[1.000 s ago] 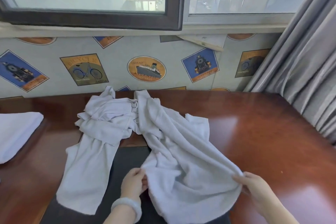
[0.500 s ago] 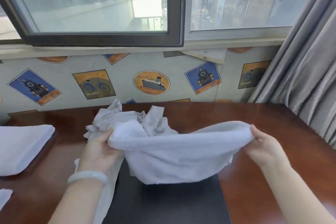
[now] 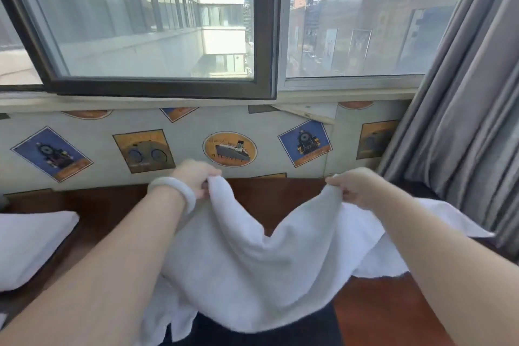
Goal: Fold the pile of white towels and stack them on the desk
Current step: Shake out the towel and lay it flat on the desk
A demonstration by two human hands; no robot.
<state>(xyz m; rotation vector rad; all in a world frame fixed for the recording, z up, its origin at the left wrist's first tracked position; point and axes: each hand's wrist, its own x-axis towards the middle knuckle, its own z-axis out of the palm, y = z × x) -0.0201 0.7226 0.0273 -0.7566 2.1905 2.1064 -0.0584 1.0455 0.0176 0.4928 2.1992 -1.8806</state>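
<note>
- My left hand pinches one top corner of the towel, with the fingers curled round it.
- My right hand grips the other corner, well apart from the left.
- The towel hangs between them, sagging in the middle, over the desk.
- A folded stack lies on the desk at the far left.

We cannot see the fingertips of either of the hands: those of the left hand and the right hand are buried in the corners of the towel they pinch, and both are blurred. The towel hides most of the desk and of a dark mat, which the lower edge cuts off. The folded towel runs out past the left edge. We cannot read the lettering on the wallpaper.
</note>
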